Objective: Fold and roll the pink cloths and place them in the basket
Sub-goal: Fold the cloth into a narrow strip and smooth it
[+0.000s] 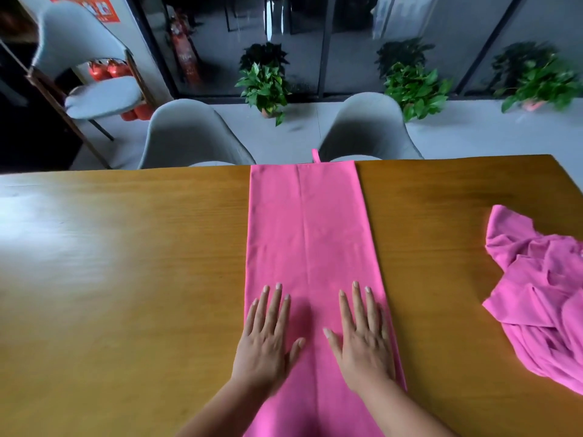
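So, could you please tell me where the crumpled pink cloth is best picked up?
Probably pinch the crumpled pink cloth at its pointed far corner, coming from the left with the right hand: that corner lies flat and free of the bunched folds.

No legible text, even on the red poster (101, 9)

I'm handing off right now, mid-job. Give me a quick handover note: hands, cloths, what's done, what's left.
Left hand and right hand: both flat, fingers straight, pressing on the near part of the folded pink cloth.
That cloth lies as a long strip across the table.
A second pink cloth lies crumpled at the table's right side.
Done: the strip is folded lengthwise.
Left: roll it, then fold and roll the crumpled one. The basket is not in view.
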Tool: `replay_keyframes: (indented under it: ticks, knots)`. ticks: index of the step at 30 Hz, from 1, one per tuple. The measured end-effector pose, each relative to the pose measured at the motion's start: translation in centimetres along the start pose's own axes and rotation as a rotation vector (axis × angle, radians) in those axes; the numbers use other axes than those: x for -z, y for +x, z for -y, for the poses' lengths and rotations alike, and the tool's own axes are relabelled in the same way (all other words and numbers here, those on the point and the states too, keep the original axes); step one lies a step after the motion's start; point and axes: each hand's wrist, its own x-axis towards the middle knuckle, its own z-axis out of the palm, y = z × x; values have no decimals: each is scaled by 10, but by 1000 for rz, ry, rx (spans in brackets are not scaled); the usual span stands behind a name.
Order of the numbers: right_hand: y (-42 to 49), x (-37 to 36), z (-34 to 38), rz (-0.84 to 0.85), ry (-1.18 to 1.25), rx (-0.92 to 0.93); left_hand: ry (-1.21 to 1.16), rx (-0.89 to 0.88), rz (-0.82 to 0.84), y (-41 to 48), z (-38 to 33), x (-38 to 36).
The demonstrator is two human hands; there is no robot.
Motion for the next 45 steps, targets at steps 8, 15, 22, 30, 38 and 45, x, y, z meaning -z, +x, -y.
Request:
replay_keyframes:
  ticks: [8, 15, 22, 30, 38, 45]
  knots:
    - [-24, -1, -2, 224, -67, -47, 37, 75, 166, -26, 1, -18]
    - [-53, 18, 18, 247, -11, -29, 75, -2, 178, -48, 5, -4]
    - [-121, -3, 20, 321, -24, -2, 49, 34, 217, -115, -6, -10]
    - [-149, 3, 14, 354, 2, 0, 59, 78, 324, -148, -5, 14]
    - [-154, 16, 37, 343, 30, -41, 53, 34, 343, -142, 17, 28]
    - [-122, 26, 101, 308, 88, -162, 109, -130, 331, -106, 64, 55]
